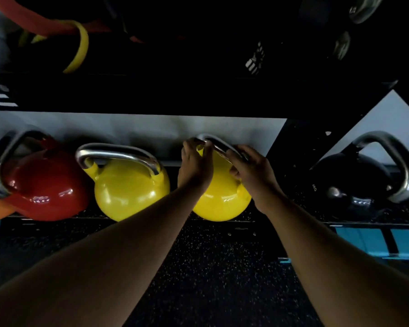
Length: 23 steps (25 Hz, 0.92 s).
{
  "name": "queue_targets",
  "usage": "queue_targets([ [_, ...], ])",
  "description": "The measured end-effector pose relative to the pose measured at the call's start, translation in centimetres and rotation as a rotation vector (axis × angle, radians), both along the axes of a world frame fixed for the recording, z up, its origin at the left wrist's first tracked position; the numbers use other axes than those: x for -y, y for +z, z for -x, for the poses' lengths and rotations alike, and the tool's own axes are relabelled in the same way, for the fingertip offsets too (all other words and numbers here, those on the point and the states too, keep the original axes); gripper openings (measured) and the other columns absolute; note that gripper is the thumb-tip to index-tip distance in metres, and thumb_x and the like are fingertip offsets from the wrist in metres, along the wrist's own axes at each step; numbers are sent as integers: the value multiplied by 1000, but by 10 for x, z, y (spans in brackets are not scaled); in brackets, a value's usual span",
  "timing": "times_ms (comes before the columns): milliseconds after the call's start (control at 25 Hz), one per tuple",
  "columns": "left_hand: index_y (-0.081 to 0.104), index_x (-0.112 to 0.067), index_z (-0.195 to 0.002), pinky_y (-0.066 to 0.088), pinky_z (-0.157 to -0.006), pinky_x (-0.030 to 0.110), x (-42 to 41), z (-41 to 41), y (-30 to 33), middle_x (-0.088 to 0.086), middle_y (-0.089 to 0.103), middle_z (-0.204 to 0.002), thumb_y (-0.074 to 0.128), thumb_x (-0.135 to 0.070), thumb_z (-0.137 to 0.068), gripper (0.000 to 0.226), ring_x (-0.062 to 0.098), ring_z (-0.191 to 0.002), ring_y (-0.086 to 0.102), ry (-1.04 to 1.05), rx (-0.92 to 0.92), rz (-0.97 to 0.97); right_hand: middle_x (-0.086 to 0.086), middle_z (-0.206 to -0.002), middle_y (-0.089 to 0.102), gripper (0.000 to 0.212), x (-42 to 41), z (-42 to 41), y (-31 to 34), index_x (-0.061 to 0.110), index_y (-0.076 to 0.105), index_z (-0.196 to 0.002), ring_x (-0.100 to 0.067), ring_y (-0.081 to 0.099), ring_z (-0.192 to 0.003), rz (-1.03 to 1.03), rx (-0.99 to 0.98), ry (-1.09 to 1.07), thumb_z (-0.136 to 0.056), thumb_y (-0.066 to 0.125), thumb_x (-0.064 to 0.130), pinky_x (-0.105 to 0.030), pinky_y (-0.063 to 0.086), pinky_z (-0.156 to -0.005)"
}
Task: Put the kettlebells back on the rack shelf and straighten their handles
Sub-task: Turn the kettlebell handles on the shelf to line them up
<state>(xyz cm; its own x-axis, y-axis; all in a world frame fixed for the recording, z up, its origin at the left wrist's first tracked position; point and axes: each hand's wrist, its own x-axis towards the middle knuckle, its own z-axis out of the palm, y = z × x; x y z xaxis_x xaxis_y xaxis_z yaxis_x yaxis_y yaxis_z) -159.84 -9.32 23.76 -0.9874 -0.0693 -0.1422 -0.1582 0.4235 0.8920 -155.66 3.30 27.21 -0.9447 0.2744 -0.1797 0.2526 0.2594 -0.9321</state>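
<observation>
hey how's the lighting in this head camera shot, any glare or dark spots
Head view: dim overall; the upper shelf is nearly black. Glare spots shine on the red kettlebell, both yellow ones, and the steel handle. Wide-angle bending curves the edges. Both hands on the right yellow kettlebell look shadowed, slightly soft.

Single head view, close, facing forward-down at rack shelf.

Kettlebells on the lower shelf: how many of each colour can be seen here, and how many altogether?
Red kettlebell: 1
Yellow: 2, the free yellow kettlebell and the held yellow kettlebell, with the left hand and right hand on its handle
Black kettlebell: 1
Total: 4
</observation>
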Motion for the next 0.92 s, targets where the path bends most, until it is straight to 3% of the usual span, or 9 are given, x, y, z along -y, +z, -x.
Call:
queue_targets([
  [80, 44, -19, -128, 40, -89, 34, 8, 9, 1, 6, 51, -133, 40, -45, -100, 38, 27, -118, 52, -62, -50, -68, -7, -97, 72, 25, 14, -5, -7, 28, 67, -101, -27, 69, -86, 27, -35, -53, -95, 45, 39, -44, 58, -81],
  [200, 34, -21, -145, 31, -94, 27, 17, 21, 2, 4, 46, -140, 38, -38, -103, 45, 19, -130, 42, -248, 0, -164, 6, -99, 69, 29, 21, -19, -5, 25, 64, -121, 2, 68, -79, 164, -18, -91, -103, 42, 30, -10, 51, -67],
  [320, 9, -30, -156, 19, -106, 25, 8, 15, -2, -1, 22, -162, 32, -45, -103, 60, 17, -146, 22, -282, 65, -215, 3, -107, 73, 30, 14, -23, -1, 26, 63, -126, -10, 70, -88, 229, -17, -51, -102, 45, 32, -17, 54, -74],
  [400, 2, -31, -156, 14, -108, 24, 0, 15, -3, -2, 11, -165, 29, -45, -103, 61, 15, -148, 15, -262, 52, -263, -9, -118, 69, 33, 15, -18, 0, 17, 60, -130, -18, 67, -80, 324, -20, -76, -103, 44, 27, -13, 50, -56],
  [480, 5, -27, -157, 15, -112, 23, -1, 26, -5, -3, 11, -164, 30, -40, -105, 59, 13, -149, 13, -259, 22, -274, -13, -129, 63, 38, 25, -13, -5, 16, 54, -137, -15, 64, -81, 405, -26, -45, -105, 38, 26, -13, 46, -49],
  [560, 10, -21, -156, 15, -117, 23, -1, 36, -9, -3, 12, -164, 29, -33, -106, 56, 11, -150, 13, -268, 26, -312, -4, -131, 55, 44, 39, -13, -16, 22, 40, -148, -10, 52, -100, 430, -41, -22, -106, 31, 30, -2, 44, -55],
  [680, 11, -21, -156, 14, -120, 27, -1, 36, -13, -4, 11, -164, 25, -33, -106, 53, 9, -149, 13, -288, 30, -350, -7, -135, 51, 46, 50, -11, -26, 27, 33, -152, -11, 50, -107, 461, -83, -48, -106, 28, 32, 1, 43, -62],
  [840, 10, -20, -156, 13, -122, 29, 1, 39, -13, -3, 10, -165, 24, -32, -107, 53, 4, -147, 12, -317, 18, -316, -7, -119, 54, 45, 55, -5, -29, 31, 37, -149, -5, 52, -79, 439, -92, -92, -105, 28, 37, -7, 43, -54],
  [920, 11, -21, -156, 15, -119, 24, 4, 40, -13, -3, 11, -165, 23, -32, -107, 52, -1, -141, 15, -343, 4, -296, -7, -130, 60, 44, 61, -3, -32, 35, 36, -149, -11, 54, -86, 444, -95, -112, -105, 28, 38, -16, 45, -64],
])
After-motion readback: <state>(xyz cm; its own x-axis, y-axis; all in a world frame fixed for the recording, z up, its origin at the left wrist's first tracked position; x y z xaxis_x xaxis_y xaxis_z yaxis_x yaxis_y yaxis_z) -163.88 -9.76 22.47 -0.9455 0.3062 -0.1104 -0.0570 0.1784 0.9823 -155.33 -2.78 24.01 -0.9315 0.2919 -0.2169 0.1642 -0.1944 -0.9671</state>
